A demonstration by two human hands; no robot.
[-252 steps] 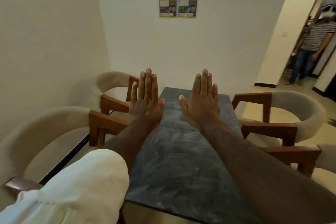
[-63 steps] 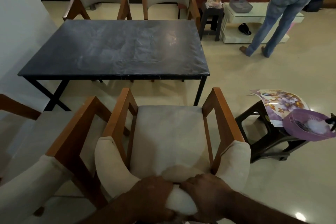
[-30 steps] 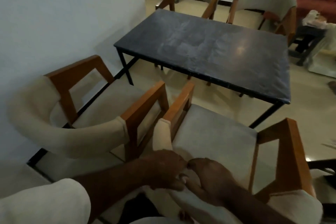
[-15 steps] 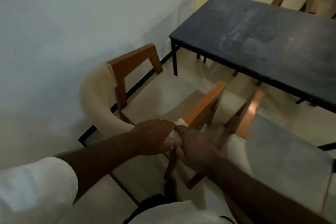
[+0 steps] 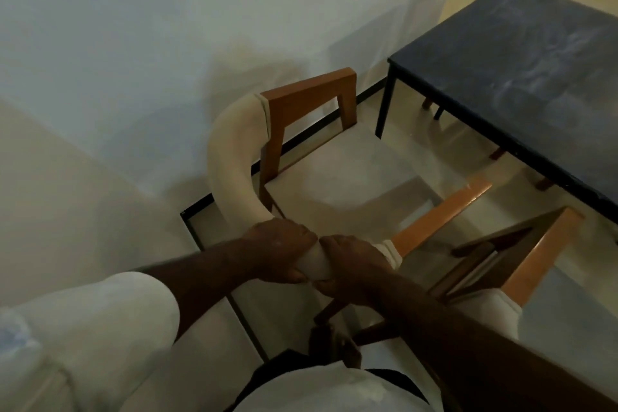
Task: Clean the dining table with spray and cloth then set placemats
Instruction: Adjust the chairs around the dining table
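— What has hold of the chair point(image 5: 334, 170) by the wall point(image 5: 167, 43)?

— Both hands. The left hand point(image 5: 284, 249) and the right hand point(image 5: 354, 264) sit side by side, fingers curled over its padded back.

— How would you shift it well?

— Lift it a little rather than drag it, I'd say, and steer clear of the second chair point(image 5: 541, 254) just beside its right arm.

— And the tabletop point(image 5: 521, 53)?

— At the far right, apart from both chairs, dark and streaked. Spray and cloth aren't in view.
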